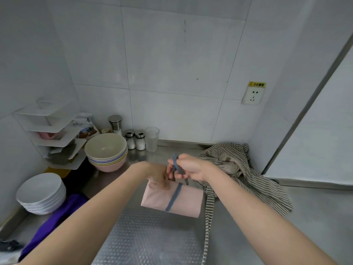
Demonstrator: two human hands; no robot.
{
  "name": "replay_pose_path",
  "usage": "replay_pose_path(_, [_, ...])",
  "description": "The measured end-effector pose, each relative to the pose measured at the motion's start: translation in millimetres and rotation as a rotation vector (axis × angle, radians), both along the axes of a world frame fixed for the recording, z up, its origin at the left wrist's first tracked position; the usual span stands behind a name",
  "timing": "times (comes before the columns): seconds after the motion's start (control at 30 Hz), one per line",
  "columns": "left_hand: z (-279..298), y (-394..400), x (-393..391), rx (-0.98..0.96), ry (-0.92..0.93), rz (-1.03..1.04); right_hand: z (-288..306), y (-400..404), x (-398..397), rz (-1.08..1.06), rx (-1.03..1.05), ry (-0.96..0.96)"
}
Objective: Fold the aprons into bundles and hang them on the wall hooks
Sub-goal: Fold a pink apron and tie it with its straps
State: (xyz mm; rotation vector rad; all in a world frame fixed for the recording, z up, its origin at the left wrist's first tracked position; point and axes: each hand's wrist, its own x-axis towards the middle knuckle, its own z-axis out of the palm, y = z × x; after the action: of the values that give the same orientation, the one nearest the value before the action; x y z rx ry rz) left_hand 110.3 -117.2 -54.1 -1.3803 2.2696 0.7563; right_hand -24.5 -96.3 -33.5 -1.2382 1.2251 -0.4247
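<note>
1. Steel counter (315,217) lay under everything, with the striped apron (248,175) heaped unfolded at my right, near the corner of the wall.
2. The pink apron bundle (172,199) sat folded before me, a blue strap (174,196) wrapped once round its middle.
3. My left hand (158,175) pressed on the bundle's top edge; I could not tell how far its fingers curled.
4. My right hand (191,168) was closed, pinching the blue strap's free end above the bundle.
5. To tie well, I judged the strap needed steady tension while the left hand kept the folds from springing open.
6. The stacked bowls (106,152) looked empty on top; both shakers (135,140) held white grains; the clear cup (152,138) seemed empty.
</note>
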Motion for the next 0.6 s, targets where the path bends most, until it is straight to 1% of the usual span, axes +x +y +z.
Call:
replay_pose_path(0.1, [0,3,0,0.045,-0.019,-0.151,12,-3,-1,0.028,-0.159,0.288])
replay_pose_path(0.17, [-4,5,2,0.078,-0.016,-0.205,25,-7,-3,0.026,-0.24,0.445])
replay_pose_path(0.23, [-5,8,4,0.079,-0.021,-0.237,41,-11,-5,0.07,-0.256,0.564])
replay_pose_path(0.3, [-6,10,5,0.093,0.007,-0.234,58,-13,-5,0.191,-0.237,0.627])
replay_pose_path(0.33, [-4,11,6,0.106,0.032,-0.224,65,-15,-6,0.262,-0.245,0.601])
replay_pose_path(0.37, [-2,12,6,0.117,0.065,-0.215,72,-16,-7,0.305,-0.277,0.501])
replay_pose_path(0.4, [1,13,7,0.142,0.108,-0.192,79,-19,-8,0.276,-0.331,0.342])
replay_pose_path(0.43, [3,13,9,0.184,0.167,-0.155,87,-21,-8,0.171,-0.397,0.155])
replay_pose_path(0.47, [5,13,10,0.248,0.247,-0.09,94,-25,-11,0.004,-0.475,0.003])
replay_pose_path(0.5, [6,14,13,0.326,0.353,-0.017,100,-29,-15,-0.147,-0.559,-0.085])
replay_pose_path(0.53, [8,15,17,0.4,0.468,0.043,103,-33,-21,-0.244,-0.639,-0.082])
replay_pose_path(0.6, [11,16,27,0.492,0.708,0.107,94,-35,-33,-0.289,-0.696,0.088])
